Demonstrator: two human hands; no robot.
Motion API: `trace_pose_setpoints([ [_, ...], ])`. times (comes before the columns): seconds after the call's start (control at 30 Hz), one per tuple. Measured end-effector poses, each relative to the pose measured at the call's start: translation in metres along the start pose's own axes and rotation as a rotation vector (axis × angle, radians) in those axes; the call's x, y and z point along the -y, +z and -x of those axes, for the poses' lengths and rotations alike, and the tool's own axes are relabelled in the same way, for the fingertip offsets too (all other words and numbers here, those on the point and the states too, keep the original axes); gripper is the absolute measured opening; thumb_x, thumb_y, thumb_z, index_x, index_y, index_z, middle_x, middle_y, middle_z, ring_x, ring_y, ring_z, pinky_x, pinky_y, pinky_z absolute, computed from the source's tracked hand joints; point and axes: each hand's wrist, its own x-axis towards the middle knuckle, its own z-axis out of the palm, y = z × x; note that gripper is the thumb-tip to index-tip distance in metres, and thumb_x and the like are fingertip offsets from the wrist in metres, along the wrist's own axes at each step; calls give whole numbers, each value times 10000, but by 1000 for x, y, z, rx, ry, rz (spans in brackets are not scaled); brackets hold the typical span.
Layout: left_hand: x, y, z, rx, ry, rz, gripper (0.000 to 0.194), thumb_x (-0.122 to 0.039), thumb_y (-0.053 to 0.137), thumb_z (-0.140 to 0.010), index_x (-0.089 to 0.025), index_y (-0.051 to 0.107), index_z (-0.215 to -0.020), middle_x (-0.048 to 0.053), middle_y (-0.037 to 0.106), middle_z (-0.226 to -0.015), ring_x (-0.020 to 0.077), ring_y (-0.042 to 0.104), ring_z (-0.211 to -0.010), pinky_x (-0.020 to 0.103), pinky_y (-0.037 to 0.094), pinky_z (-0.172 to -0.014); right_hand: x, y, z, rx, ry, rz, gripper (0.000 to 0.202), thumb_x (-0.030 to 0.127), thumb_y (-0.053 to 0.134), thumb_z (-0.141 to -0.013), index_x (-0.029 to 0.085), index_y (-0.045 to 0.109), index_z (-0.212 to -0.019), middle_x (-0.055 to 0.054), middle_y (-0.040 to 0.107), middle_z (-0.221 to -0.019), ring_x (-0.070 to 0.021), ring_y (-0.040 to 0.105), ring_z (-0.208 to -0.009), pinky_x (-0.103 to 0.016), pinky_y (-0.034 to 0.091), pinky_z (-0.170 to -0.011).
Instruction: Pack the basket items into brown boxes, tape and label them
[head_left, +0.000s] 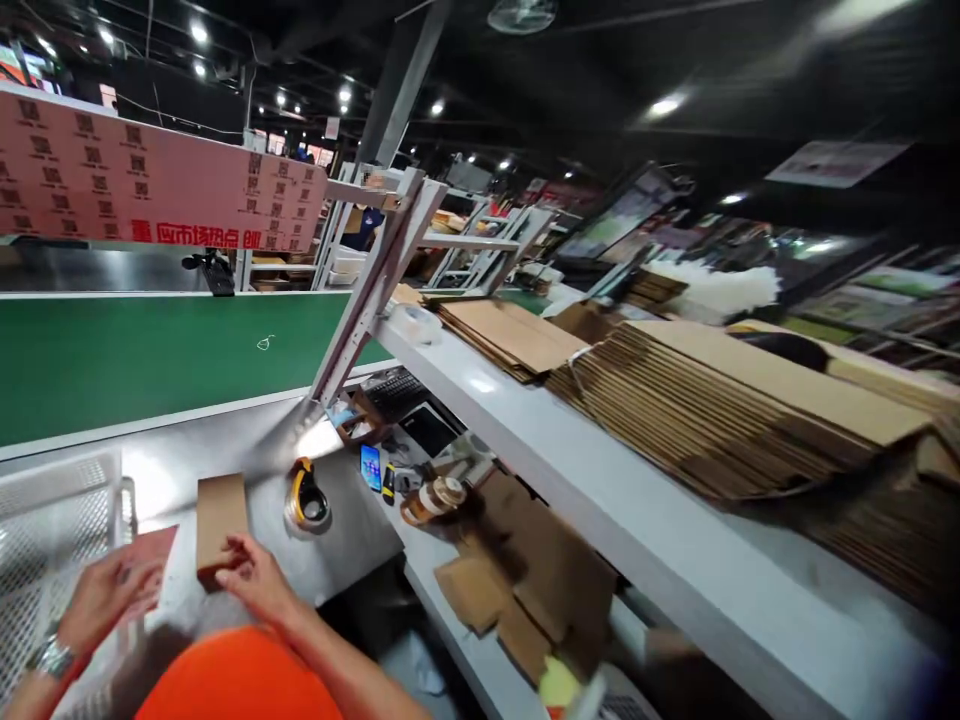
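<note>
Both hands: right hand grips small box, long axis pointing away.

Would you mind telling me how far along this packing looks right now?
Done: the small cardboard box stands formed on the metal table. In hand: the right hand rests on its near end, while the left hand holds a reddish card. Left: the tape dispenser lies untouched, and flat cartons remain stacked.
</note>
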Motion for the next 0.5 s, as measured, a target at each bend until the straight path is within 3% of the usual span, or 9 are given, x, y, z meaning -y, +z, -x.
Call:
trace_pose_setpoints([
  [0.07,-42,34,3,136,181,37,657,-992,513,-676,-432,824,-819,81,924,-1016,447,859,-1055,564,709,-1023,19,-2,-1,8,0,15,577,525,1004,-595,518,851,-1152,73,905,-1081,-340,862,-936,-503,675,-775],
  [0.1,-60,47,5,198,262,-4,549,-883,562,-748,-392,803,-786,108,903,-960,426,840,-976,551,698,-988,27,-6,1,25,10,40,502,559,994,-629,465,852,-1102,62,891,-1037,-319,836,-929,-494,667,-814],
  [0.2,-90,71,7,259,367,-102,362,-581,611,-873,-253,717,-760,115,829,-853,298,744,-855,421,610,-905,43,-23,13,60,105,117,368,622,876,-799,269,780,-843,13,755,-792,-210,659,-776,-381,580,-782],
  [0.27,-91,75,8,262,358,-80,332,-522,628,-879,-222,649,-737,86,771,-798,237,667,-809,355,526,-839,44,-37,23,57,191,134,414,613,833,-851,233,703,-750,14,656,-714,-168,544,-729,-333,504,-728],
  [0.33,-83,75,9,272,320,12,379,-572,653,-860,-227,601,-712,56,720,-764,215,616,-788,330,467,-788,41,-50,33,76,258,127,441,617,850,-837,239,651,-726,27,613,-691,-154,499,-713,-315,450,-686],
  [0.5,-70,74,6,216,186,259,716,-946,693,-747,-245,581,-661,29,618,-671,218,553,-735,325,413,-694,36,-69,43,174,323,87,442,549,896,-816,238,610,-687,64,560,-643,-127,468,-660,-282,364,-636],
])
